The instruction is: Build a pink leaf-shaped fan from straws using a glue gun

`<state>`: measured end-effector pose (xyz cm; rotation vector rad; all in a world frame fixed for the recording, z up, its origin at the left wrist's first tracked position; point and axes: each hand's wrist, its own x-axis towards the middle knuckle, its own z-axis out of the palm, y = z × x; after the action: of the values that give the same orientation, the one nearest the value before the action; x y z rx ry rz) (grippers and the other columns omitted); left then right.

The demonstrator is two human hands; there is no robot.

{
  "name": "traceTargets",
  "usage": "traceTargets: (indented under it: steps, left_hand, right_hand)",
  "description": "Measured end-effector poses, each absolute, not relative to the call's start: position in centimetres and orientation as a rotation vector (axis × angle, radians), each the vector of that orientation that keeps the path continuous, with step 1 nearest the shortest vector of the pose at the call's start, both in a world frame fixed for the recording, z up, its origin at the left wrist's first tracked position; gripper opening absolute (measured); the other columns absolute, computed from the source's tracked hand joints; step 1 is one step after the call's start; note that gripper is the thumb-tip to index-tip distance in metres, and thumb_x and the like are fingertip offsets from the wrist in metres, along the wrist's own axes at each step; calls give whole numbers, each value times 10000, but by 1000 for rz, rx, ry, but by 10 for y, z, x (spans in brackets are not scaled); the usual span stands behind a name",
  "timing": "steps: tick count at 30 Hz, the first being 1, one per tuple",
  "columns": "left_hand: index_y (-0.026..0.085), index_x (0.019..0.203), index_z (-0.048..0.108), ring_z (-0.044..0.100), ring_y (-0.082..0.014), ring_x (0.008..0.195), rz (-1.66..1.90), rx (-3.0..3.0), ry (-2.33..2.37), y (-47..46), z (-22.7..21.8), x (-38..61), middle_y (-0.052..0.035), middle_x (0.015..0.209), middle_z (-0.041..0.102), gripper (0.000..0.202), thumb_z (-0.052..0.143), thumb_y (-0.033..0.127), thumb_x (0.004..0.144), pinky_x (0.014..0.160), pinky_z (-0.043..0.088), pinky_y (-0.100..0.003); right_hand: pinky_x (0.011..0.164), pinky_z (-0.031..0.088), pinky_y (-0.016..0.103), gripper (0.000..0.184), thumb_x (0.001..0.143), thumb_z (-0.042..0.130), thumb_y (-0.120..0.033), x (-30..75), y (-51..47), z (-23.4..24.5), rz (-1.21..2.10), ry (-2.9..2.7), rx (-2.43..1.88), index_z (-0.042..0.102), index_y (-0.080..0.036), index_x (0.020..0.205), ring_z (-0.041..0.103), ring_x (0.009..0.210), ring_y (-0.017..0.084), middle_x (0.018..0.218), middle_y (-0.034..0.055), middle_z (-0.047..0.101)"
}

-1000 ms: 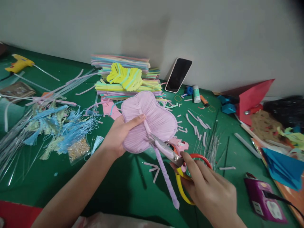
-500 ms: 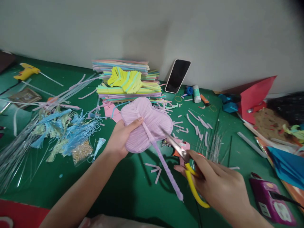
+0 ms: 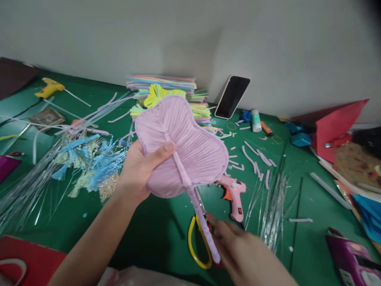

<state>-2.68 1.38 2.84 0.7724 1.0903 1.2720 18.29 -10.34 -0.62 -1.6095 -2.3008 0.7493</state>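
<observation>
A pale purple fan (image 3: pixel 196 147), made of fuzzy pipe cleaners, has a wavy-edged blade and a wrapped stem. My left hand (image 3: pixel 139 171) grips the blade at its left side, thumb pressed on the central rib, other fingers behind it. Scissors with yellow handles (image 3: pixel 190 246) are low on the green table, partly hidden behind the stem. Close to their handles and the stem's lower end is my right hand (image 3: pixel 238 246); motion blur and overlap hide whether its fingers hold anything.
A pink glue gun (image 3: pixel 236 194) lies right of the fan, a yellow glue gun (image 3: pixel 49 87) far left. Pipe cleaner bundles (image 3: pixel 166 82) and a propped phone (image 3: pixel 233 97) stand by the wall. Blue tassels (image 3: pixel 104 167), clear sticks (image 3: pixel 272 214) and purple offcuts (image 3: pixel 263 157) are scattered about.
The fan has come nearer and higher in view. The scissors, earlier raised in my right hand beside the blade, are now lower and left, behind the stem. My right hand moved down and left.
</observation>
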Motion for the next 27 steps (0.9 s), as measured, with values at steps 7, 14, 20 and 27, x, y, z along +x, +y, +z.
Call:
traceTargets:
  steps: [7, 14, 20, 27]
  left_hand:
    - [188, 1063, 685, 672, -325, 1036, 1218, 779, 1072, 11, 29, -19, -71, 1053, 744, 459, 836, 292, 642, 843, 581, -366]
    - [170, 1035, 702, 685, -318, 991, 1183, 847, 1015, 9, 25, -12, -78, 985, 750, 430, 828, 318, 651, 826, 582, -362]
    - [147, 1055, 692, 707, -303, 915, 1155, 854, 1045, 10, 25, -8, -82, 955, 751, 457, 818, 333, 657, 813, 586, -387]
    - [159, 1055, 688, 695, -316, 965, 1169, 869, 1083, 12, 22, -4, -80, 979, 749, 453, 815, 343, 661, 811, 590, -392]
  right_hand:
    - [660, 581, 227, 227, 789, 727, -224, 174, -72, 30, 287, -1691, -1442, 649, -242, 1002, 717, 673, 139, 830, -7, 757]
    - [626, 585, 209, 231, 793, 707, -138, 162, -55, 18, 433, -1803, -1187, 684, -224, 1006, 703, 636, 114, 849, -2, 767]
    - [651, 589, 191, 238, 754, 745, -120, 165, -54, 18, 444, -1727, -1225, 694, -225, 962, 688, 608, 92, 859, -18, 768]
    - [640, 578, 175, 252, 749, 744, -120, 159, -55, 16, 491, -1621, -1303, 691, -245, 962, 696, 650, 90, 861, -32, 757]
